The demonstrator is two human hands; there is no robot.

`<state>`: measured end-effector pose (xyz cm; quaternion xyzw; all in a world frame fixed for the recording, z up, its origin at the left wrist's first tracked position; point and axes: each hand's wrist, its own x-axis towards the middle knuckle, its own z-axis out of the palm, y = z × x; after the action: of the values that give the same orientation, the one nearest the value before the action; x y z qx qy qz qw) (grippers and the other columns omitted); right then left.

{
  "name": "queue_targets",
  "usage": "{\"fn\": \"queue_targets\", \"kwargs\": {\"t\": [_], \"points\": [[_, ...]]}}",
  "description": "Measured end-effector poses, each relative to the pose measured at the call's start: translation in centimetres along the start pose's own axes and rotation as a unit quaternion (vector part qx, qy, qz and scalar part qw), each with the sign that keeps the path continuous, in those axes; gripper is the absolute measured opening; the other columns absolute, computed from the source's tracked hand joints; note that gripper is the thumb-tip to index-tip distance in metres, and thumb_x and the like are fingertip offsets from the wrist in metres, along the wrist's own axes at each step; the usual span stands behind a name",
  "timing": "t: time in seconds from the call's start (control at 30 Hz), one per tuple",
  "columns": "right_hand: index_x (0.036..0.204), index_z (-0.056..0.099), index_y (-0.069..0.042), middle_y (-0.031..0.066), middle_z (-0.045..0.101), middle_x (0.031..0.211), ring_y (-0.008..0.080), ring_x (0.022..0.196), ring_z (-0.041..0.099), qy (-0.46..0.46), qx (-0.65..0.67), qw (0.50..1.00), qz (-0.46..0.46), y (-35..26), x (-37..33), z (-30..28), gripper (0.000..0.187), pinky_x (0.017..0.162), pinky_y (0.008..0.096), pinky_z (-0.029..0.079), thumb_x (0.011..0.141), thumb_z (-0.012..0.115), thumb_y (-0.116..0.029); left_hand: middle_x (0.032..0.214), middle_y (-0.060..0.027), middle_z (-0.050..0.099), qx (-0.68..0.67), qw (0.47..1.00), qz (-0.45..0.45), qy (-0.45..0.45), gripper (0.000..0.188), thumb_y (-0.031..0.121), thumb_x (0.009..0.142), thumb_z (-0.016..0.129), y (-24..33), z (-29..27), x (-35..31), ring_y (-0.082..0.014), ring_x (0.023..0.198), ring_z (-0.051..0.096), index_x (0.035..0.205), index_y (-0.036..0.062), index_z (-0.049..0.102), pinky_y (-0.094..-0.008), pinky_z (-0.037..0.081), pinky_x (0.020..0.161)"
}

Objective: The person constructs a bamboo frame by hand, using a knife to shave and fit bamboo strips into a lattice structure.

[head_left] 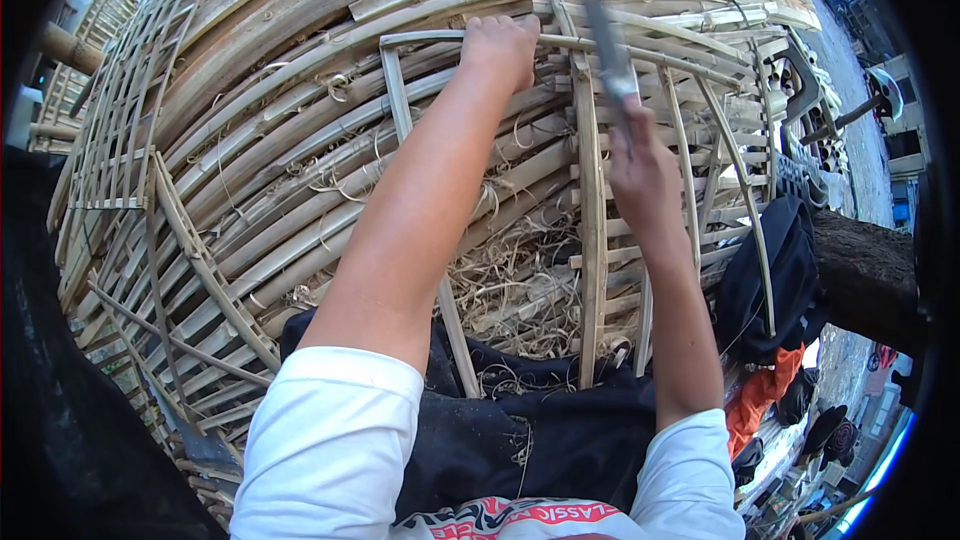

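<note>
My left hand is closed around the top strip of a bamboo frame, with the arm stretched far forward. One thin leg of this frame runs down beside my forearm. My right hand grips a broad-bladed knife, held upright to the right of a thick bamboo upright. The blade is smeared by motion, so its exact shape is unclear. Whether it touches the frame cannot be told. Behind my right hand lies a slatted bamboo panel.
Long split bamboo strips cover the work area. Curled shavings pile up near my lap. A lattice panel leans at the left. At the right are a dark cloth, a thick log and an orange cloth.
</note>
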<state>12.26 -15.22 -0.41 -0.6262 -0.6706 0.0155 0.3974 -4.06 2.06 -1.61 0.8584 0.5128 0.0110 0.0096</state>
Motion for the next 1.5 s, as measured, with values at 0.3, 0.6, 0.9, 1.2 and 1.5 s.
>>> {"fn": "queue_targets", "kwargs": {"t": [0.3,0.6,0.9,1.2,1.5], "points": [[0.131,0.045,-0.015,0.0279,0.067,0.099,0.0484,0.090,0.064,-0.191,-0.088,0.967,0.146,0.5,-0.1,0.4,0.033,0.075,0.0556,0.049,0.099,0.052,-0.023,0.118,-0.0168,0.066,0.000,1.000,-0.004,0.003,0.044,0.021,0.083,0.067,-0.2,0.9,-0.5,-0.0314,0.114,0.063,0.124,0.0096,0.054,-0.0445,0.045,0.096],[0.132,0.045,-0.017,0.0274,0.067,0.094,0.0493,0.087,0.064,-0.187,-0.087,0.969,0.135,-0.3,0.6,-0.5,0.035,0.073,0.0571,0.048,0.099,0.051,-0.025,0.117,-0.0162,0.067,0.010,1.000,0.000,-0.001,0.043,0.020,0.084,0.064,-0.2,-0.2,-0.4,-0.0310,0.113,0.063,0.124,0.0100,0.054,-0.0444,0.045,0.097],[0.130,0.046,-0.016,0.0277,0.067,0.094,0.0492,0.085,0.064,-0.007,0.028,1.000,0.000,0.0,0.0,-1.0,0.033,0.072,0.0559,0.049,0.099,0.052,-0.023,0.118,-0.0173,0.066,-0.002,1.000,-0.001,0.006,0.047,0.021,0.081,0.069,-0.3,-0.3,0.1,-0.0325,0.114,0.063,0.124,0.0091,0.053,-0.0474,0.046,0.097],[0.133,0.042,-0.015,0.0249,0.067,0.100,0.0485,0.086,0.065,-0.233,-0.145,0.952,0.132,1.1,-0.1,0.0,0.036,0.070,0.0541,0.051,0.099,0.053,-0.021,0.119,-0.0219,0.065,-0.038,0.999,0.021,0.005,0.047,0.016,0.079,0.064,-0.3,0.3,-0.1,-0.0381,0.116,0.061,0.123,0.0057,0.050,-0.0518,0.045,0.100],[0.132,0.041,-0.016,0.0256,0.067,0.098,0.0482,0.086,0.064,-0.185,-0.114,0.970,0.104,1.5,-0.1,0.9,0.035,0.069,0.0535,0.050,0.099,0.052,-0.019,0.116,-0.0222,0.065,-0.027,0.999,0.025,0.019,0.049,0.019,0.079,0.064,-0.6,1.2,0.1,-0.0379,0.114,0.062,0.122,0.0025,0.049,-0.0519,0.045,0.099]]}}
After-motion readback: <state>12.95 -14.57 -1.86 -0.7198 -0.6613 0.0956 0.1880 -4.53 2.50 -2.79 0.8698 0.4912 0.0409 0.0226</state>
